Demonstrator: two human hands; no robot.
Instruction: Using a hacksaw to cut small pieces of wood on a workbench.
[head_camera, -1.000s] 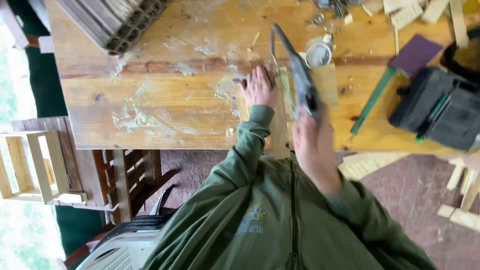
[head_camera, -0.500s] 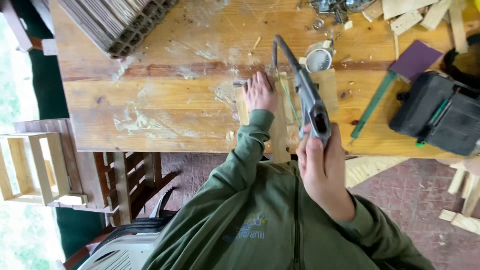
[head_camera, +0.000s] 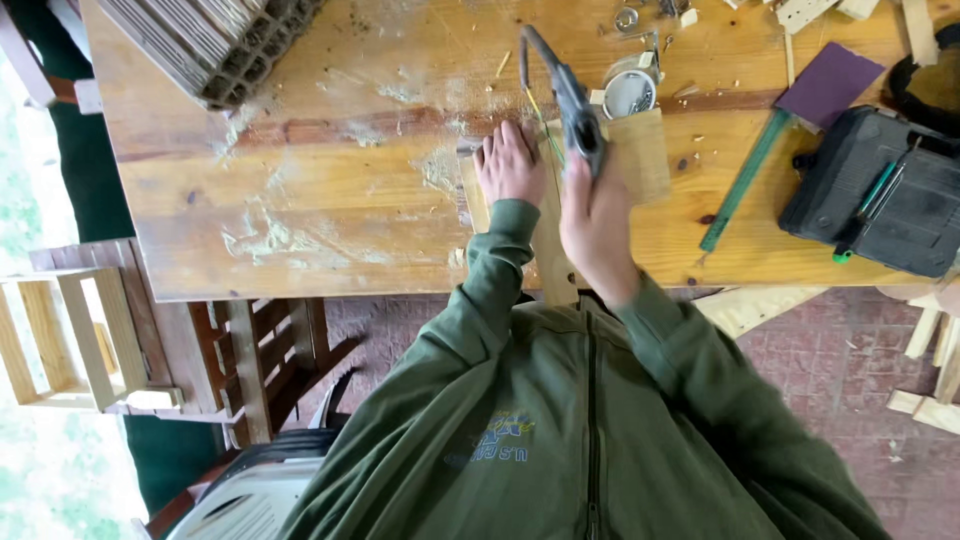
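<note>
Pale wood strip (head_camera: 548, 255) is pinned flat under the left hand (head_camera: 508, 165), fingers spread open, palm down; it overhangs the near edge of the workbench (head_camera: 300, 200). Dark hand saw (head_camera: 565, 95) is gripped in the closed right hand (head_camera: 592, 215), which is now pulled back nearer the body than half a second ago, so a stroke is judged under way. Beyond the strip a round tin (head_camera: 630, 92) is noted; right of it, a green ruler (head_camera: 745, 180), purple sandpaper (head_camera: 830, 82), black case (head_camera: 875, 195).
</note>
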